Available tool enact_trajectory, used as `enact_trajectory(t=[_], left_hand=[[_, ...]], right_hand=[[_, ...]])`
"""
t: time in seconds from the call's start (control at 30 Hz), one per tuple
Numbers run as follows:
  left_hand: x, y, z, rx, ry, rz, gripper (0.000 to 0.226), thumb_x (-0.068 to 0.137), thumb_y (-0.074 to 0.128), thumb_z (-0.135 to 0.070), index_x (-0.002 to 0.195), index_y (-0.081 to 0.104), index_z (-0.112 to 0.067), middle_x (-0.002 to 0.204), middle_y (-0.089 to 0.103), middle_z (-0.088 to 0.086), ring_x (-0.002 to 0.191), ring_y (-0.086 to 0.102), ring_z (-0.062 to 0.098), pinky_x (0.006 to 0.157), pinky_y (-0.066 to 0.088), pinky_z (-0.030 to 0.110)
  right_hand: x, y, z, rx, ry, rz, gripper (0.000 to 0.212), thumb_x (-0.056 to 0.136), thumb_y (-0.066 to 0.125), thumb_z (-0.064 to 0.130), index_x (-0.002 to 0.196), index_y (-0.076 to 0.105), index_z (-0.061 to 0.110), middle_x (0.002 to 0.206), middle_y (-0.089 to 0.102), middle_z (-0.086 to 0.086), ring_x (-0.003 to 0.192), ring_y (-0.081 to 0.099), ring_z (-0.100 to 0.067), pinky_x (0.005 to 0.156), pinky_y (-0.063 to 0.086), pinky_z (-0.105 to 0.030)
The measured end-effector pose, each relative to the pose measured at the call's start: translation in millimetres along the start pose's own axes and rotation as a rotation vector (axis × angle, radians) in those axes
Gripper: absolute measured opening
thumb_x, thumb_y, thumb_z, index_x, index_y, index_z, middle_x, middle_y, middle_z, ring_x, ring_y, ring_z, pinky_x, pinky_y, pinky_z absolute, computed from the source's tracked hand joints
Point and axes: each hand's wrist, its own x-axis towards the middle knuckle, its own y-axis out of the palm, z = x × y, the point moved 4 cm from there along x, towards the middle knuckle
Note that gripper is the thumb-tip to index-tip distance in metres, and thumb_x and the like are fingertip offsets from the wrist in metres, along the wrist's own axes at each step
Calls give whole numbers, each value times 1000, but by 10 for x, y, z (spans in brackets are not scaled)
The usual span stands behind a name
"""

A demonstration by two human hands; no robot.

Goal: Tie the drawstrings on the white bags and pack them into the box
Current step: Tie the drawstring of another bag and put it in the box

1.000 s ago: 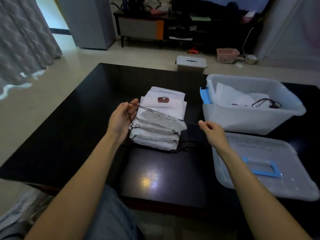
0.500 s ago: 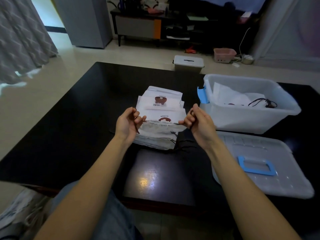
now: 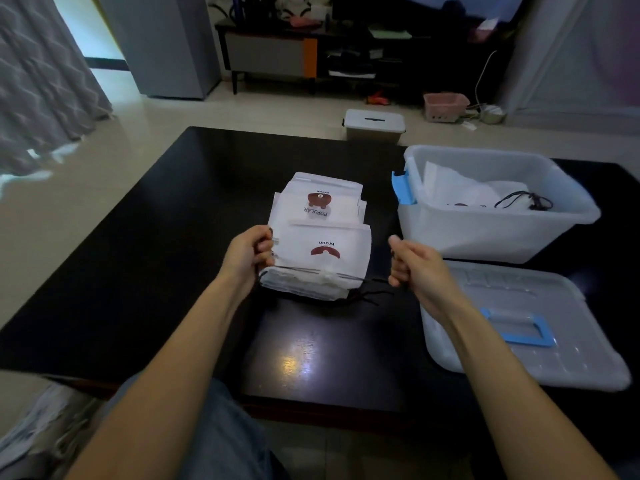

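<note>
Head: box (image 3: 485,237) with white bags (image 3: 460,192)

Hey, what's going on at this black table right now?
A person is tying the dark drawstring on the top white fabric bag of a stack. The left hand and right hand each pinch an end, pulling it taut across the bag's gathered mouth. At the right, a clear plastic storage box already holds some bags, with its blue-handled lid lying off beside it.

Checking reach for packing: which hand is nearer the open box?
Right. The right hand is just beside the box; the left hand is across the bag stack.
</note>
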Motion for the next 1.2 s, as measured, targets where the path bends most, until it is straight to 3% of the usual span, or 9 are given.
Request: enact_trajectory(t=[0.1, 0.2, 0.3, 0.4, 0.6, 0.7, 0.97, 1.1, 1.2], left_hand=[[-117, 120, -37, 338, 61, 115, 26, 91, 43, -10, 66, 48, -12, 51, 37, -5, 37, 27, 5, 43, 38, 18], [-281, 248, -46, 543, 118, 251, 25, 95, 43, -8, 72, 53, -6, 55, 52, -3, 42, 42, 9, 50, 45, 17], [-430, 299, -59, 763, 273, 315, 25, 96, 47, -9, 74, 60, -7, 85, 64, -7, 71, 59, -1, 68, 42, 5], [-492, 268, -134, 970, 529, 264, 20, 94, 53, -17, 78, 65, -16, 110, 54, -13, 101, 52, -8, 80, 39, 3], [-580, 586, -534, 1252, 913, 185, 25, 94, 45, -37, 95, 64, -20, 83, 60, -9, 72, 56, 6, 65, 46, 25], [-540, 854, -623, 1345, 967, 208, 18, 97, 48, -31, 99, 63, -22, 79, 61, -11, 64, 53, 0, 61, 40, 18], [-224, 830, -636, 1265, 949, -138, 26, 88, 60, -17, 114, 57, -16, 115, 51, 5, 105, 46, 14, 85, 38, 23], [-296, 756, -408, 920, 684, 190, 20, 87, 50, 2, 84, 59, -15, 86, 60, -11, 84, 56, -6, 77, 43, 16], [-268, 720, -252, 900, 510, 352, 25, 90, 48, -2, 99, 63, -19, 99, 66, -8, 98, 60, 1, 85, 47, 20]], right_hand=[[-178, 105, 243, -160, 30, 203, 35, 94, 51, 29, 65, 46, 11, 51, 41, 4, 49, 39, -11, 57, 47, -26], [-187, 219, 405, 97, 75, 323, 32, 92, 47, 34, 86, 61, 6, 68, 60, -2, 59, 54, -12, 65, 54, -28], [0, 276, 364, 332, 94, 245, 30, 97, 38, 13, 114, 62, 5, 101, 67, -8, 75, 65, -15, 66, 56, -29], [138, 301, 203, 99, 140, 126, 34, 95, 38, 2, 123, 57, 2, 108, 64, -9, 70, 63, -14, 57, 52, -24], [54, 500, 245, -357, -19, 296, 33, 87, 65, 11, 120, 59, 16, 107, 65, 2, 64, 62, -6, 53, 45, -17], [0, 604, 338, -412, -136, 328, 22, 85, 69, 23, 106, 65, 17, 100, 68, 6, 63, 62, -5, 52, 44, -17], [43, 493, 458, -310, -179, 181, 14, 97, 50, 20, 92, 63, 18, 89, 73, -2, 52, 54, -6, 45, 37, -16], [62, 463, 453, -283, -105, 180, 6, 94, 53, 14, 95, 51, 20, 85, 74, -3, 51, 51, -9, 44, 34, -19], [55, 463, 451, -288, -85, 197, 9, 93, 53, 14, 95, 47, 20, 83, 74, -5, 49, 49, -10, 47, 33, -22]])
